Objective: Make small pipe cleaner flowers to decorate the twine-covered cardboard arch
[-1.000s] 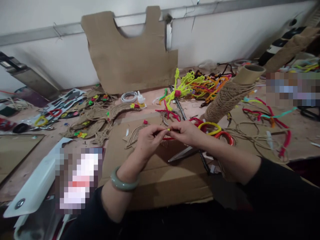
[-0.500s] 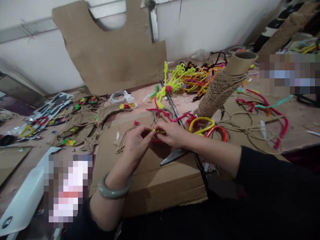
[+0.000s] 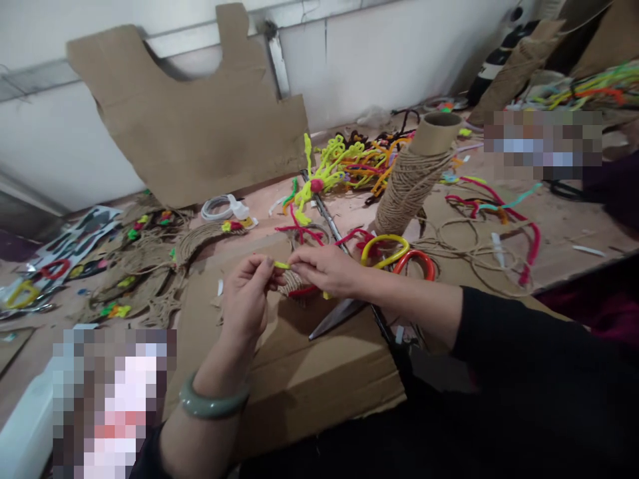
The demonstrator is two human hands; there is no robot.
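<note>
My left hand (image 3: 244, 299) and my right hand (image 3: 324, 269) meet above a flat cardboard sheet (image 3: 299, 372). Both pinch a short yellow pipe cleaner (image 3: 281, 265) between their fingertips. Under my right hand a red pipe cleaner (image 3: 302, 291) pokes out beside a small twine-wound piece. A green bangle (image 3: 212, 404) sits on my left wrist. Scissors (image 3: 339, 313) with yellow and red handles (image 3: 399, 256) lie just right of my right hand, blades pointing toward me.
A twine-wrapped cardboard cone (image 3: 412, 179) stands behind the scissors. Bright pipe cleaners (image 3: 349, 163) are heaped at the back. A cut cardboard shape (image 3: 194, 126) leans on the wall. Twine pieces (image 3: 150, 259) with small coloured bits lie at the left. Loose twine and pipe cleaners (image 3: 494, 226) lie at the right.
The view has swung right and down, so the table's contents sit further left. My hands stay together on the yellow pipe cleaner, the left thumb and fingers now pinching its end.
</note>
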